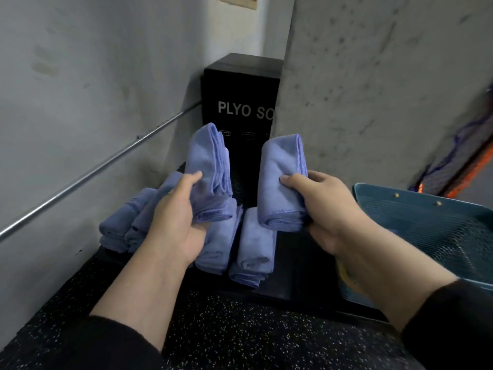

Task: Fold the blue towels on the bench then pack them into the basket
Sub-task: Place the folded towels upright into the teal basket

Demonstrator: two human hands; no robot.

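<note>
My left hand [173, 217] grips one folded towel [210, 166]; my right hand [328, 217] grips another towel [280, 180]. Four more folded towels [253, 247] lie on the bench [298, 265], beside the basket [437, 228].

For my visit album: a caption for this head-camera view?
Each hand, left and right, lifts a folded blue towel beside the basket.

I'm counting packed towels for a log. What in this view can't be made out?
- Basket contents: head view, right forearm and the frame edge hide most of the inside.
- Folded towels on the bench: left hand and its held towel cover part of the row, so no exact count.
- Black box lettering: cut off by the wall.
</note>
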